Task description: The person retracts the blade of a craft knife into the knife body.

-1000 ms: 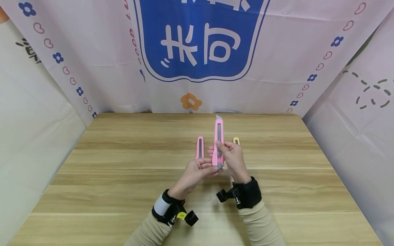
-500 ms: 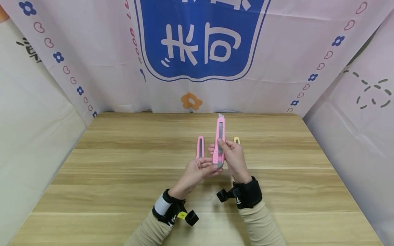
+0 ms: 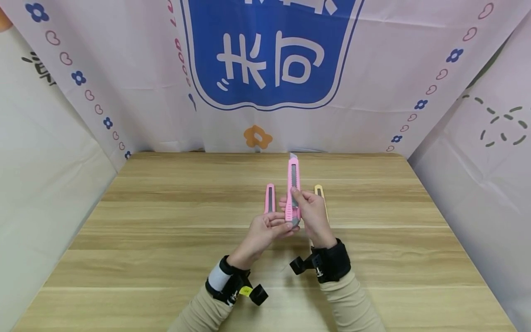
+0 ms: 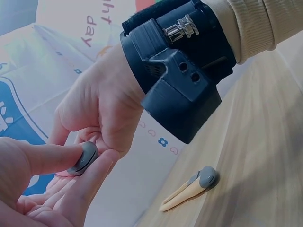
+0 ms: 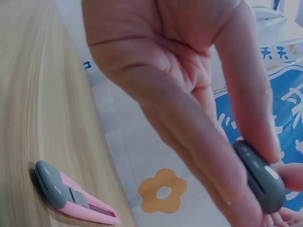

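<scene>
Both hands hold a pink utility knife (image 3: 293,173) upright above the table, its short grey blade (image 3: 293,156) showing at the top. My left hand (image 3: 265,233) pinches the grey end cap (image 4: 84,158) between thumb and fingers, as the left wrist view also shows. Higher up, my right hand (image 3: 314,210) grips the body, with the thumb on the slider slot and fingertips behind it. In the right wrist view, the left hand (image 5: 165,75) fills the middle around the cap.
A second pink utility knife (image 3: 270,198) lies on the wooden table (image 3: 166,221) left of the held one, partly behind the left hand. A yellow utility knife (image 4: 189,187) lies on the right, partly covered by the right hand in the head view. Printed cloth (image 3: 153,120) hangs behind.
The held utility knife and my right hand have shifted slightly, first right, then left. More of the yellow knife shows beside the right hand. My left hand keeps its pinch on the cap.
</scene>
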The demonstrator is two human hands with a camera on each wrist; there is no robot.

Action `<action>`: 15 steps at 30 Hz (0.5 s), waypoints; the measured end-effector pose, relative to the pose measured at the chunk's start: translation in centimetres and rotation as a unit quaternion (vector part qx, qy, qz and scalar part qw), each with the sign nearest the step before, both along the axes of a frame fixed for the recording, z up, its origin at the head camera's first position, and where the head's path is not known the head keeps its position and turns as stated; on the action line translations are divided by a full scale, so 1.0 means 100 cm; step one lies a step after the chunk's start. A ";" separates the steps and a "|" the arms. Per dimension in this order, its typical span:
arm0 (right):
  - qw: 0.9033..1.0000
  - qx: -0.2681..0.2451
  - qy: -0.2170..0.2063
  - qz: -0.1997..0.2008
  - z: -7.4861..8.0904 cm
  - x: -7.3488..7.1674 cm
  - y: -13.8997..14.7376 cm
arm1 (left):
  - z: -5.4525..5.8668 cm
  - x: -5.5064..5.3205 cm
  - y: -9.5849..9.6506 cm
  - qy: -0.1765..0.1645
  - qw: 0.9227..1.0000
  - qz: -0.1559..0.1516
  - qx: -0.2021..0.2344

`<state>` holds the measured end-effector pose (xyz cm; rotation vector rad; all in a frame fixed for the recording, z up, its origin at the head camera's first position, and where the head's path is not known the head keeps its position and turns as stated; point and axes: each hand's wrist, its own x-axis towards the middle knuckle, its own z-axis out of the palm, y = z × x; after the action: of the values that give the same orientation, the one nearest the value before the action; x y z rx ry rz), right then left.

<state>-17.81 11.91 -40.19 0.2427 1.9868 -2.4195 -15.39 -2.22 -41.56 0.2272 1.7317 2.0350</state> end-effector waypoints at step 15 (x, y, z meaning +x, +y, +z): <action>0.998 -0.012 0.052 0.017 -0.002 0.002 0.001 | -0.002 0.000 -0.001 0.011 1.000 -0.004 -0.009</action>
<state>-17.62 12.04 -40.34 0.0844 1.9826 -2.4812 -15.37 -2.28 -41.76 0.2526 1.7584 2.0183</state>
